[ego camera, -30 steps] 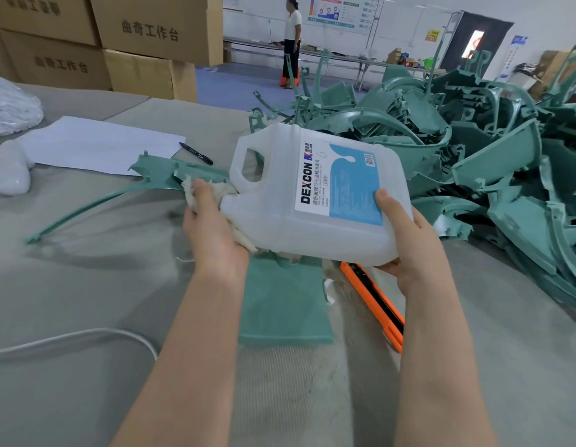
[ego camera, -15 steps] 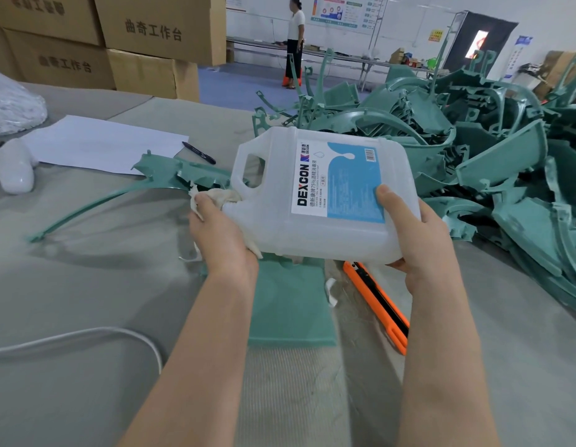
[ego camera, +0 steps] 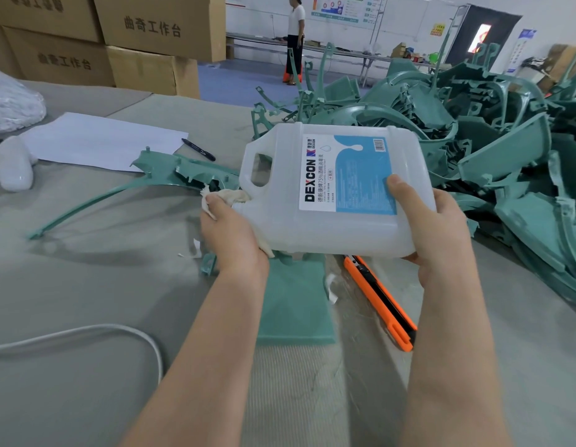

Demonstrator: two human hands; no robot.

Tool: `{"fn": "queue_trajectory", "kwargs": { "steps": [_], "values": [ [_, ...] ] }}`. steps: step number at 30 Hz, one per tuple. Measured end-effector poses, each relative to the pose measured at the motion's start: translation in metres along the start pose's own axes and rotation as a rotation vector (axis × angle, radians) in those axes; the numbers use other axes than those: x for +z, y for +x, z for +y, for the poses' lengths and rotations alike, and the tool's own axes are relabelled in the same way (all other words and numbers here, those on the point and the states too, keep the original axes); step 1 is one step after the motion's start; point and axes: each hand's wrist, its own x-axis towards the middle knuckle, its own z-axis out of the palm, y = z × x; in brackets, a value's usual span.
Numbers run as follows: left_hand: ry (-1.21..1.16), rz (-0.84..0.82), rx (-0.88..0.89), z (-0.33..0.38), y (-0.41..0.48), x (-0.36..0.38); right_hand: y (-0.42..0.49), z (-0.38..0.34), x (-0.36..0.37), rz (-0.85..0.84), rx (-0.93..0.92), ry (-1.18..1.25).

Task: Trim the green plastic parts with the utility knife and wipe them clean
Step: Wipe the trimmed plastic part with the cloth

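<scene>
The flat green plastic part (ego camera: 293,304) lies on the tabletop (ego camera: 86,285) below your hands, the orange utility knife (ego camera: 380,301) just beside it on the right. Your left hand (ego camera: 231,240) curls round a pale cloth (ego camera: 230,196) pressed to the mouth of the tipped jug (ego camera: 280,227); your right hand (ego camera: 438,233) clasps the jug's base, thumb on its label (ego camera: 348,175). A heap of green parts (ego camera: 493,162) lies far right.

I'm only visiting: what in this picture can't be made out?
Head view:
Mouth of the jug: covered by the cloth the left hand holds over it; any flow is hidden.
Blade end of the utility knife: behind the jug held by the right hand.
Far end of the flat green part: behind jug and left hand.
Fine print on the label: too small.
The white cable: cut by the left edge.
</scene>
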Motion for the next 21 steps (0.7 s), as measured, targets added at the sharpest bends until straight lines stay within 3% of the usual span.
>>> {"fn": "queue_trajectory", "kwargs": {
  "steps": [21],
  "values": [
    [-0.030, -0.019, -0.059, -0.0012, -0.0015, 0.0001, -0.0017, -0.0052, -0.0011, 0.015, -0.016, -0.058]
  ]
}}
